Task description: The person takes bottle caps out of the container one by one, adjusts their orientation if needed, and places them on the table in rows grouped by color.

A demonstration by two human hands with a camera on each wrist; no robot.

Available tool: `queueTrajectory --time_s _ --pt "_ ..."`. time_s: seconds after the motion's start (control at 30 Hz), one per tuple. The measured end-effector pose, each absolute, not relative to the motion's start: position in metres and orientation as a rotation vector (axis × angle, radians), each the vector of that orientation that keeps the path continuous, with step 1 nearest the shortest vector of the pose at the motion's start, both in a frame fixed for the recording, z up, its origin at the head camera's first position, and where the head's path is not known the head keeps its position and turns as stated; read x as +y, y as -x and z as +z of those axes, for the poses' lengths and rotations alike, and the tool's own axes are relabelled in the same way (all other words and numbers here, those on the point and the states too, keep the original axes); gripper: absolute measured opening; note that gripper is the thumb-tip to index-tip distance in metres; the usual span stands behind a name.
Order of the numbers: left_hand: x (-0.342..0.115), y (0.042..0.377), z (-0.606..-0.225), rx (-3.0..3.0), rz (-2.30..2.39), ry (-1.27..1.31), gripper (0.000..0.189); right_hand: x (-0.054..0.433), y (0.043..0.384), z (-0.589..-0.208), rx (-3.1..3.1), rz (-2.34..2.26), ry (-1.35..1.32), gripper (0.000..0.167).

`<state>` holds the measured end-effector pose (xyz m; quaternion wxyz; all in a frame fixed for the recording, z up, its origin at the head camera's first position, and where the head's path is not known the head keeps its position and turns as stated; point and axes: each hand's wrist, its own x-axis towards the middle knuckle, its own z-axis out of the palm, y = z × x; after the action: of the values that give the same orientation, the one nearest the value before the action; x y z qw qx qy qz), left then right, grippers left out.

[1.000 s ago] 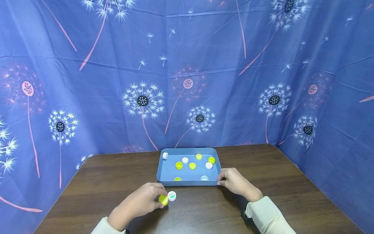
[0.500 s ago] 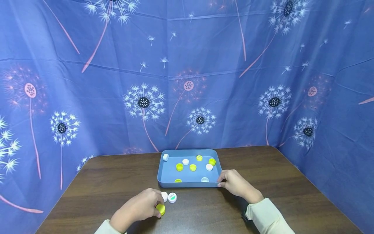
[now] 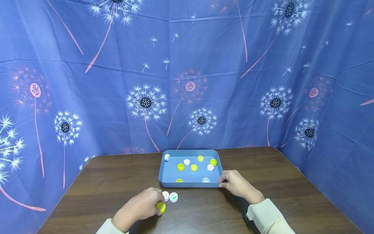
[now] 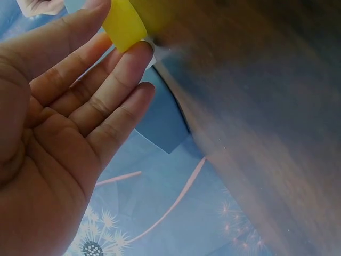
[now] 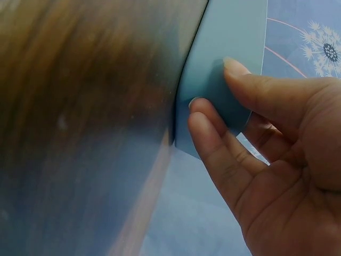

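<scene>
My left hand (image 3: pixel 141 207) pinches a yellow bottle cap (image 3: pixel 161 207) between thumb and fingers, low over the table in front of the tray. In the left wrist view the yellow cap (image 4: pixel 124 24) sits at the fingertips. Just beyond it a white cap (image 3: pixel 166 195) lies beside a second white cap (image 3: pixel 173 197) with a green mark on top. My right hand (image 3: pixel 237 186) grips the near right corner of the shallow blue tray (image 3: pixel 190 185); in the right wrist view the thumb presses the wall of the tray (image 5: pixel 234 37) while fingers bend round the corner.
Inside the tray, yellow caps (image 3: pixel 194 167) and white caps (image 3: pixel 210 167) lie scattered, one white cap (image 3: pixel 167 157) tipped in the far left corner. A brown wooden table (image 3: pixel 117 175) carries everything. Blue dandelion-print cloth (image 3: pixel 233 97) hangs behind and at the sides.
My left hand has drawn the yellow cap back from the tray, toward me. A white cap that was hidden behind it now shows. The right hand has stayed on the tray corner.
</scene>
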<state>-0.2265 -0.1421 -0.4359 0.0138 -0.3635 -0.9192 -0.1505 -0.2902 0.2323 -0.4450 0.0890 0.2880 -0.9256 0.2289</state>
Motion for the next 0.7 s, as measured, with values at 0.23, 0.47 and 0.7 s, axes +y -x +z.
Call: queueTrajectory --time_s 0.23,0.47,0.7 --pt "-0.1425 0.2272 -0.4334 -2.852 -0.448 1.142 0.020 0.2325 0.2912 -0.4446 -2.750 0.696 -0.856 0.012" --pt "-0.1414 0.2282 -0.4295 -2.853 -0.461 1.135 0.019 0.2313 0.2910 -0.4394 -2.734 0.708 -0.850 0.013" --pt "-0.1435 0.2270 -0.4348 -2.868 -0.470 1.109 0.021 0.2306 0.2893 -0.4432 -2.783 0.729 -0.817 0.013"
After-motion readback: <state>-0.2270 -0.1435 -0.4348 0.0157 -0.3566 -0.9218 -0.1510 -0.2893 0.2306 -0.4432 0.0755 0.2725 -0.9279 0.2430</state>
